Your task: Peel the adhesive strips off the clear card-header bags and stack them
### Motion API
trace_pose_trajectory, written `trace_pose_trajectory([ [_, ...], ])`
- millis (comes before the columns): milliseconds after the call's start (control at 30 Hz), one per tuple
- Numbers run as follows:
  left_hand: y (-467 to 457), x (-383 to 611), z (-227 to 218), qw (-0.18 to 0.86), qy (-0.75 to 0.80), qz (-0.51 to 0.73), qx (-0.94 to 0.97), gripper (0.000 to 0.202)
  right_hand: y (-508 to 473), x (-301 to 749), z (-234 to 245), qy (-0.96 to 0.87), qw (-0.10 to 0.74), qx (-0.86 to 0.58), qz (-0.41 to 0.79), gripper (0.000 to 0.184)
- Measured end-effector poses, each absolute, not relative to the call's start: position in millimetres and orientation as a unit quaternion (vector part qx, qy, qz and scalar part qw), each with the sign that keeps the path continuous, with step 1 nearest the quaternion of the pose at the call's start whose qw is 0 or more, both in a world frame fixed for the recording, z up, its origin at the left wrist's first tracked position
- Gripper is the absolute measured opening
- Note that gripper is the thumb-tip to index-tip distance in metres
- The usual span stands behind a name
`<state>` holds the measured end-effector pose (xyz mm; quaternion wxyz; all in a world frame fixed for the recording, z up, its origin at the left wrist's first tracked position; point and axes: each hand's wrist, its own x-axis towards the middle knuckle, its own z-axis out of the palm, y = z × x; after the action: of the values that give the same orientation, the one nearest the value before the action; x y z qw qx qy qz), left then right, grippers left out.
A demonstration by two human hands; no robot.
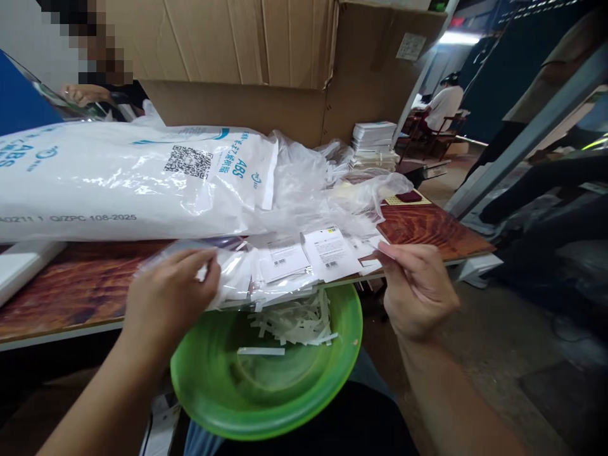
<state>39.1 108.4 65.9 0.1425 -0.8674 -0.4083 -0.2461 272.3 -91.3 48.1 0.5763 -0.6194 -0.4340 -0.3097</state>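
Observation:
My left hand [168, 297] is closed around a clear plastic pouch [232, 269] at the near edge of the wooden table [80, 288]. My right hand [415, 288] pinches a thin white strip [375, 248] between thumb and fingers, just right of a pile of labelled clear pouches [327, 253]. Below both hands a green bowl [266, 373] rests on my lap, holding several white paper strips [294, 323].
A large white ABS sack [118, 180] lies across the table's left. Crumpled clear bags [323, 177] and a stack of white booklets [373, 142] sit behind the pile. Cardboard boxes [247, 57] wall the back. One person sits at upper left, others stand far right.

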Motion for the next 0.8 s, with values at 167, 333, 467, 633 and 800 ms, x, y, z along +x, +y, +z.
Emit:
trace_pose_trajectory([
  [167, 95.4, 77.4, 63.6, 0.051, -0.339, -0.174, -0.923, 0.027, -81.7, 241.5, 43.9, -0.434, 0.679, -0.586, -0.089, 0.012],
  [333, 114.3, 87.6, 60.6, -0.077, -0.331, -0.123, -0.932, 0.026, -88.1, 251.7, 46.1, -0.581, 0.513, -0.623, -0.104, 0.028],
  [467, 125.1, 85.1, 66.6, -0.133, -0.276, -0.118, -0.945, 0.035, -95.3, 257.6, 55.1, -0.688, 0.386, -0.576, -0.215, 0.03],
  [633, 130.6, 79.8, 80.1, -0.18, -0.171, -0.052, -0.967, 0.029, -101.0, 252.3, 62.7, -0.76, 0.298, -0.511, -0.268, 0.025],
  [800, 133.5, 72.2, 81.0, -0.142, -0.196, -0.069, -0.968, 0.027, -102.4, 255.1, 64.5, -0.773, 0.306, -0.508, -0.225, 0.023],
])
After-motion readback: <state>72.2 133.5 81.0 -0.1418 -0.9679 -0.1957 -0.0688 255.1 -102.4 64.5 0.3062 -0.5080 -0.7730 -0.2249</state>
